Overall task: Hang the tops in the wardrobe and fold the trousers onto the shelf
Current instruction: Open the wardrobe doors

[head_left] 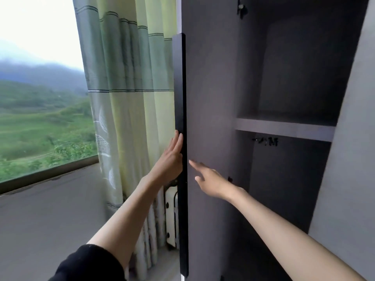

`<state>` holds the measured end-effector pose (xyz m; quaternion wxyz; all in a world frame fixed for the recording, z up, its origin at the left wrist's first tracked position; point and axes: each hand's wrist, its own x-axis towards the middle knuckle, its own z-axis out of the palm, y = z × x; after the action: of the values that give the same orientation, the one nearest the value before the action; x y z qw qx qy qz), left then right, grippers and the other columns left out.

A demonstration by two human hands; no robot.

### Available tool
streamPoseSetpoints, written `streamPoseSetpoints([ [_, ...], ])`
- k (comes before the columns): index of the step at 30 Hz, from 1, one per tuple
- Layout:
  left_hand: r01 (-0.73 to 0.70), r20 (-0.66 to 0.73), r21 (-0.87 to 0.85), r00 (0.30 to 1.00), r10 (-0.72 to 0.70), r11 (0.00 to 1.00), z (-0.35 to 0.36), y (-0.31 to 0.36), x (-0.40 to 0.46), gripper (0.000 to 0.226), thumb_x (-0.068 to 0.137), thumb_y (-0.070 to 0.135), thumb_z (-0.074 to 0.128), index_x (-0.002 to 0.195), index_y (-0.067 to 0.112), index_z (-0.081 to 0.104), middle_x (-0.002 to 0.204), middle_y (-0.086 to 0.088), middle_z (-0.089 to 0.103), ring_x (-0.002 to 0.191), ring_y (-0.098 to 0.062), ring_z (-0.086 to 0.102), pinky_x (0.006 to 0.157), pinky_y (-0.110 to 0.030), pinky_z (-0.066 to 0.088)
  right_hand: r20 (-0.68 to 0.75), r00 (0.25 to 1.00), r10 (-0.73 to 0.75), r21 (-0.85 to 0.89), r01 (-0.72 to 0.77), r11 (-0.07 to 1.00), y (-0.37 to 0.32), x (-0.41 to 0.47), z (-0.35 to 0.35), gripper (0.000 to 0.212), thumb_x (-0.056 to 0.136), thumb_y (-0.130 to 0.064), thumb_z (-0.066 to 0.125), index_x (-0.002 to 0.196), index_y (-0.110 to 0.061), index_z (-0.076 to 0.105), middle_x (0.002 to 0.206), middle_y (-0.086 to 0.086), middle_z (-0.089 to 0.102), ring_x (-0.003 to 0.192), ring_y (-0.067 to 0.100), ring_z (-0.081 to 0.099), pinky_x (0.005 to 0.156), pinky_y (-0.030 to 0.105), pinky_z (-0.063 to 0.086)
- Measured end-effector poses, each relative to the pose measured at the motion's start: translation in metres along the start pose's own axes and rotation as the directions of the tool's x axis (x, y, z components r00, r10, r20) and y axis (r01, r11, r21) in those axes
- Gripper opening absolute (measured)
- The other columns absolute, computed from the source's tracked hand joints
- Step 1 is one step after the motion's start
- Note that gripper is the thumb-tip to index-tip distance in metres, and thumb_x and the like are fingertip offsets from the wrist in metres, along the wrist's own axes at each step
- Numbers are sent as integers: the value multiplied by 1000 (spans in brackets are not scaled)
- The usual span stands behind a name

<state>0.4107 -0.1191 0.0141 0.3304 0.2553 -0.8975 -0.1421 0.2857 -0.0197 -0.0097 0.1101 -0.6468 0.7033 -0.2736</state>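
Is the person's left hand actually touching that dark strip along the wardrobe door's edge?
Touching. The head view shows the left hand laid flat, fingers straight, against the dark handle strip on the door's edge, with no gap between them.

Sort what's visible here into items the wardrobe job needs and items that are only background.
Job:
grey wardrobe door with long black handle
grey inner shelf board
left hand, straight fingers on the handle
right hand, by the door's inner face

Background:
green striped curtain
window with hillside view
white object behind the curtain

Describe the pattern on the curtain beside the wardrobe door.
Green and pale yellow-green blocks with thin dark horizontal stripes on the curtain; head view.
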Motion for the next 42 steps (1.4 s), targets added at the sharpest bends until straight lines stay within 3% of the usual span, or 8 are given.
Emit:
streamPoseSetpoints([
  [2, 52, 26, 76, 998, -54, 996, -4, -9, 2, 64, 95, -4, 29, 149, 5, -4, 157, -8, -14, 146, -22, -5, 118, -32, 7, -17, 1000, -18, -102, 16, 995, 1, 11, 1, 59, 101, -12, 34, 152, -26, 9, 160, -6, 3, 147, 14, 2, 119, 33, 7],
  [6, 50, 26, 156, 998, -55, 986, -5, -25, 9, 67, 95, -2, 31, 147, 3, -10, 156, -12, -16, 145, -24, -10, 118, -32, 3, -21, 1000, 16, -266, -21, 964, 9, 40, -4, 65, 100, -11, 33, 151, -29, -4, 159, -8, -10, 147, 15, -6, 119, 44, 5],
  [11, -22, -23, 225, 999, 28, 974, 7, -43, 2, 73, 93, -3, 30, 146, 16, -16, 144, 8, -29, 144, -18, -14, 119, -34, 4, -11, 1000, 18, -266, -20, 964, 17, 68, 9, 73, 98, -11, 36, 149, -32, -13, 156, -10, -22, 147, 14, -5, 117, 47, 1],
  [17, 21, -289, 323, 954, 78, 946, 17, -22, -2, 71, 90, -5, 38, 149, 11, 2, 153, 3, -11, 144, -16, -10, 119, -38, 5, -51, 988, -147, -225, 132, 965, 41, 76, 15, 71, 100, -11, 35, 149, -34, -9, 156, -12, -21, 146, 11, -3, 117, 44, 3],
  [21, -92, -353, 391, 904, 242, 916, 29, 12, 4, 68, 79, -11, 51, 144, -1, 31, 153, -14, 21, 143, -31, 17, 115, -49, 21, -88, 976, -198, -330, 158, 930, 67, 61, -8, 62, 100, -21, 36, 151, -33, 2, 159, -8, -11, 146, 13, -5, 116, 49, 0],
  [30, -182, -223, 251, 945, 240, 951, 147, 87, 49, 52, 89, 3, 48, 140, 2, 40, 150, -14, 33, 142, -31, 25, 115, -46, 23, -387, 921, -47, -646, -235, 726, 205, -34, -128, 60, 98, -39, 37, 151, -28, 12, 160, -1, 1, 147, 19, -5, 113, 57, -3],
  [38, -376, -53, -78, 926, 373, 923, 272, 183, 135, 50, 100, 17, 38, 148, 11, 25, 157, -3, 16, 146, -18, 11, 119, -32, 13, -592, 794, 135, -660, -574, 484, 295, -109, -233, 64, 97, -35, 42, 151, -28, 10, 160, 1, -8, 146, 25, -12, 111, 61, 2],
  [42, -362, 2, -326, 923, 384, 873, 309, 215, 177, 53, 101, 19, 35, 150, 13, 15, 158, 2, 7, 145, -9, 3, 115, -19, 7, -657, 719, 227, -616, -686, 387, 326, -120, -252, 74, 95, -43, 44, 151, -30, -2, 156, 0, -25, 143, 28, -21, 109, 66, 8],
])
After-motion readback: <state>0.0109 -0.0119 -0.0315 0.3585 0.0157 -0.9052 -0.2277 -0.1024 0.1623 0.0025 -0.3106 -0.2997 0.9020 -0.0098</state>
